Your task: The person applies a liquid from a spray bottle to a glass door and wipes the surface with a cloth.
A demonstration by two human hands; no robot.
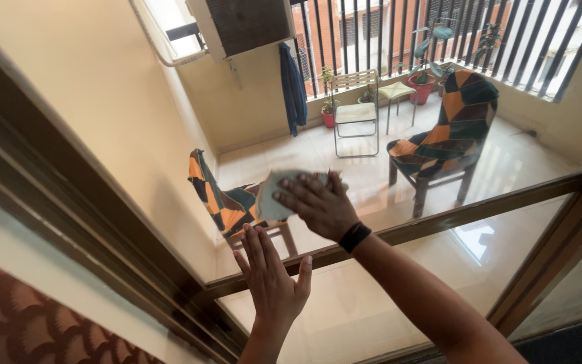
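Glass door pane (372, 283), brown-framed: both my hands rest on it. Right hand (318, 202), fingers spread, presses a pale green cloth (271, 195) flat against the glass; a black wristband (354, 236) sits on that wrist. Left hand (272, 283), below and just left of the right, lies open-palmed with fingers together, holding nothing, beside the horizontal frame bar (439, 219). Beyond the pane, past my hands: two patterned chairs (453, 135), a folding chair (356, 111), potted plants (422, 84), a blue garment (293, 87) hanging.
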